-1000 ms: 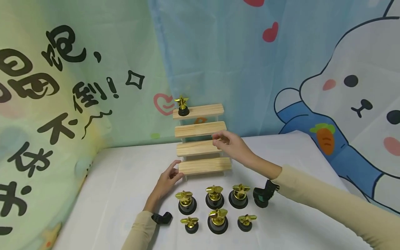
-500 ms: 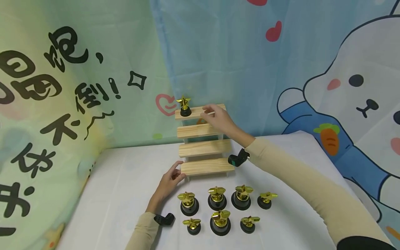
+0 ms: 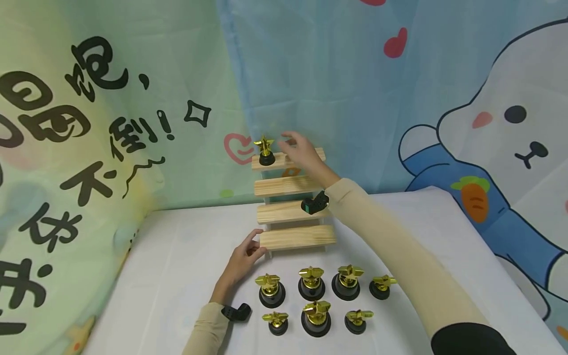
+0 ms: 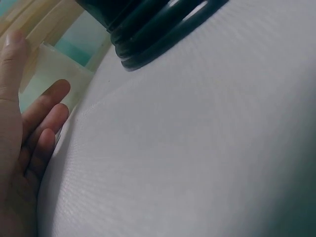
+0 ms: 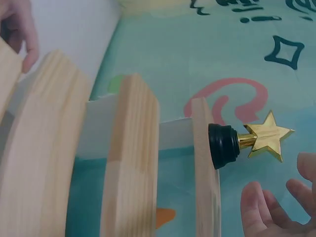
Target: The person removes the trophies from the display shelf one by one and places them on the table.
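Observation:
A small gold star trophy [image 3: 266, 150] on a black base stands at the left end of the top step of a wooden four-step display stand [image 3: 293, 187]. Just right of it, my right hand [image 3: 303, 150] is raised over that step with nothing in it. In the right wrist view, the fingers [image 5: 259, 207] are parted and apart from the gold star [image 5: 269, 136]. My left hand [image 3: 241, 256] holds the left end of the lowest step, thumb at its front edge and a finger at the back. The left wrist view shows its thumb [image 4: 14, 54] against the wood.
In front of the stand, several gold-topped trophies on black bases stand in two rows, including a large one [image 3: 316, 318] and a small one [image 3: 382, 286]. A white cloth [image 3: 186, 246] covers the table. A printed curtain [image 3: 337, 88] hangs close behind the stand.
My right hand has risen from the right side of the middle steps to the top step, moving left toward the trophy there. My left hand has stayed at the lowest step.

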Demonstrator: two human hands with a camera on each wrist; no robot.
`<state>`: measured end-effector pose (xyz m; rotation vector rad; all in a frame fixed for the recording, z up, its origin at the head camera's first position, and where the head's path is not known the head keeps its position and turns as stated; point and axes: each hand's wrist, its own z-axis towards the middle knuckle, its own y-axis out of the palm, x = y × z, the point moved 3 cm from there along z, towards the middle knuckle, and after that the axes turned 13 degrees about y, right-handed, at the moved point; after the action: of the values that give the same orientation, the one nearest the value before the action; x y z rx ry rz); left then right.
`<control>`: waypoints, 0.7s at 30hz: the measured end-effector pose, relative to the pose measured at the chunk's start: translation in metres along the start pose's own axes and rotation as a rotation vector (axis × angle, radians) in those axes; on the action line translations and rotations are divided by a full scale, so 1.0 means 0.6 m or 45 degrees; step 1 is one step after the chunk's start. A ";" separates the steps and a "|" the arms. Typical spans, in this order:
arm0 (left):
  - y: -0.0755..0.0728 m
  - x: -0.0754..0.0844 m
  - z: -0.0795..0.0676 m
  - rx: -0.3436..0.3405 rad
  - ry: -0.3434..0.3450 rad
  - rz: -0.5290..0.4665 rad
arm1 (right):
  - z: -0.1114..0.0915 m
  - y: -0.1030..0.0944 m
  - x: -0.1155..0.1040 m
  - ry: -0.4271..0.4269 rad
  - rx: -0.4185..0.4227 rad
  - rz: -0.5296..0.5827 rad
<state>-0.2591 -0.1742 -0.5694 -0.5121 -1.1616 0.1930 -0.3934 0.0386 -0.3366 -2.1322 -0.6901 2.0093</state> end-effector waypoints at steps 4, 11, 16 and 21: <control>-0.002 0.002 -0.001 -0.005 0.001 -0.001 | 0.012 0.007 -0.003 0.013 -0.035 -0.024; -0.003 0.004 0.001 -0.004 0.007 0.002 | 0.017 0.014 -0.015 -0.023 -0.045 -0.106; -0.003 0.001 0.000 -0.013 0.022 -0.006 | 0.021 0.019 -0.024 -0.034 -0.043 -0.165; -0.003 -0.002 0.001 -0.007 0.028 -0.032 | 0.030 0.031 -0.028 0.003 -0.036 -0.196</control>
<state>-0.2601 -0.1760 -0.5693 -0.5034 -1.1469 0.1623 -0.4064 0.0112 -0.3307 -2.0276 -0.8590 1.9285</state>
